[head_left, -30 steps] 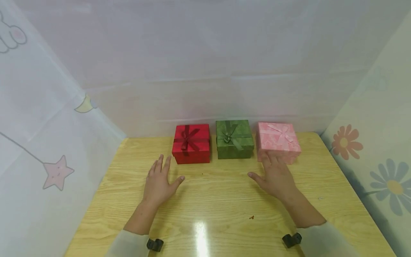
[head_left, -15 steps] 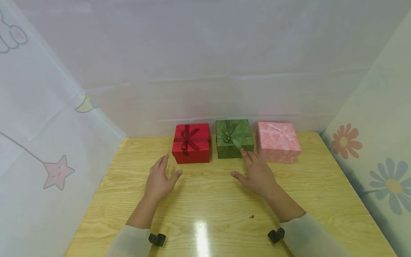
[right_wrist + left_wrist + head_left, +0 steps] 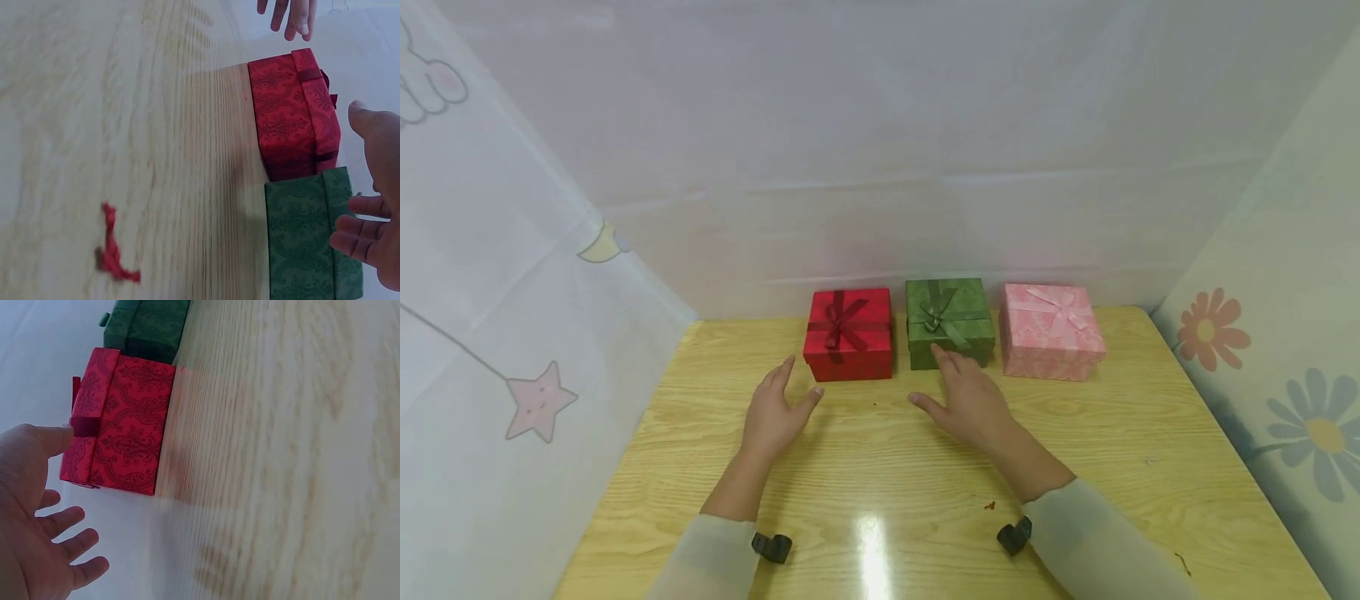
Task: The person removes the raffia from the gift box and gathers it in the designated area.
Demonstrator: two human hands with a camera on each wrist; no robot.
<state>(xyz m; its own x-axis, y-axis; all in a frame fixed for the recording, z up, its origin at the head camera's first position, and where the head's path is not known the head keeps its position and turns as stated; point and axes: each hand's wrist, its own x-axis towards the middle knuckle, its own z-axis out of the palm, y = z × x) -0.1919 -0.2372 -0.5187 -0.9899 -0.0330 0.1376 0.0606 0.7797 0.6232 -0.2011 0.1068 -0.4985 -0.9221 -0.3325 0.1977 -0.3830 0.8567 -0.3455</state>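
Note:
Three lidded gift boxes with ribbon bows stand in a row: a red box [image 3: 848, 335] at left, a green box [image 3: 949, 323] in the middle, a pink box [image 3: 1051, 332] at right. My left hand [image 3: 772, 417], fingers spread and holding nothing, hovers just left of the red box's front corner. In the head view my right hand [image 3: 972, 402] overlaps the lower front of the green box, its thumb stretched toward the red one. Nothing is in its fingers. The right wrist view shows the right fingers [image 3: 353, 244] beside the green lid.
The boxes stand at the back of a wooden table [image 3: 880, 467], near a pale cloth backdrop [image 3: 880, 150]. A small twisted red scrap [image 3: 112, 250] lies on the tabletop. Printed cloth sides [image 3: 1262, 333] flank the table.
My right hand has moved left, from in front of the pink box to in front of the green one. The left hand has shifted only slightly. The boxes stay where they were.

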